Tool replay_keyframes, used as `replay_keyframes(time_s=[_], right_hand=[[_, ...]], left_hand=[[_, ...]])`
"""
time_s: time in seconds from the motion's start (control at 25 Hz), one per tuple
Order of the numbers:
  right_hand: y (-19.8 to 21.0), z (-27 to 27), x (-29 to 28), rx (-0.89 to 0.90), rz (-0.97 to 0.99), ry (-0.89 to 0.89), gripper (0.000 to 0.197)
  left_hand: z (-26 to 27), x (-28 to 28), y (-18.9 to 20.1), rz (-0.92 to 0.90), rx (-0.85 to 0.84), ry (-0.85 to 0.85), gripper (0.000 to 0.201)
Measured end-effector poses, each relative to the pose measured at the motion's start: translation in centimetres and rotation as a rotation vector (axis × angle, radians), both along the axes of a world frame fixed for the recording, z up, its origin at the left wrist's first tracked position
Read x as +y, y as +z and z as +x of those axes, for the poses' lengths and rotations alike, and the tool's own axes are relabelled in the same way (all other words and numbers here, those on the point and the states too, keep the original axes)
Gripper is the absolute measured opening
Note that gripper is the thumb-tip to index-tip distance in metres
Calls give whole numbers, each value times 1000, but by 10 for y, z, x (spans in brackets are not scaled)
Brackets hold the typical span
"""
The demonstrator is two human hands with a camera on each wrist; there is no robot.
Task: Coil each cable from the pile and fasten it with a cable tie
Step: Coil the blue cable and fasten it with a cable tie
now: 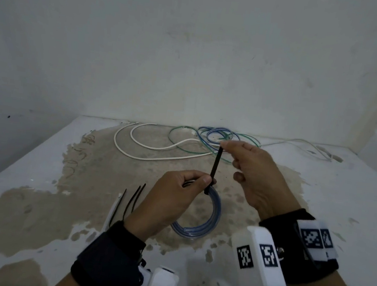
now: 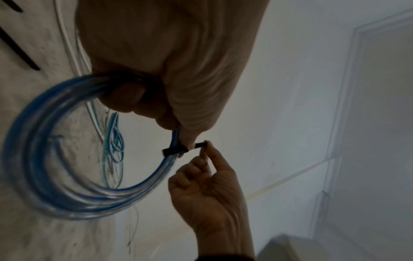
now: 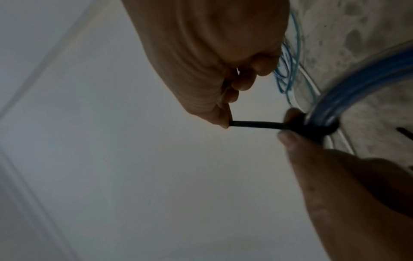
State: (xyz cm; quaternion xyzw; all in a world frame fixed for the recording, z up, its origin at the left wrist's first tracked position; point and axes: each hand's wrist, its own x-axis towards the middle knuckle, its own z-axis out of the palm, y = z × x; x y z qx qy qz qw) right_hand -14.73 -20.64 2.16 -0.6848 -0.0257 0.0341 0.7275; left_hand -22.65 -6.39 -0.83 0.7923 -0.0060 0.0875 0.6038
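A blue cable wound into a coil (image 1: 207, 215) (image 2: 51, 169) (image 3: 357, 91) hangs from my left hand (image 1: 177, 188), whose fingers and thumb grip its top. A black cable tie (image 1: 215, 169) (image 3: 257, 124) (image 2: 174, 151) is looped round the coil at that spot. My right hand (image 1: 246, 159) (image 3: 223, 113) pinches the tie's free tail and holds it stretched up and away from the coil. At the back of the table lie loose cables: a white one (image 1: 135, 146), a thin green one (image 1: 184, 130) and a blue tangle (image 1: 214, 134).
Several spare black cable ties (image 1: 134, 197) (image 2: 15, 51) lie on the table left of my left wrist, beside a white one (image 1: 111, 211). A thin white wire (image 1: 300, 143) runs along the back right. The tabletop (image 1: 35, 196) is white with worn brown patches; walls close the back.
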Motion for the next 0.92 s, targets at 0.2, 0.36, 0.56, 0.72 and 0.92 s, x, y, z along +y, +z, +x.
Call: replay_keyframes(time_s=[0.2,0.36,0.56,0.72,0.92], right_hand=[[3,3,-4,0,-35,73,19],[-2,-6,-7,30,-288,254,25],[-9,-10,-5,-141,-257,230,5],[-11,-12,-1,-292,-225,245,6],[-14,-12,1,-376,-274,216,6]], left_hand=[[3,1,-2,-109,103,30,22],[6,3,-1,-143,142,65,24],[10,4,-4,-285,213,109,21],[13,5,-6,-392,221,142,21],[10,3,-3,-389,219,145,30]])
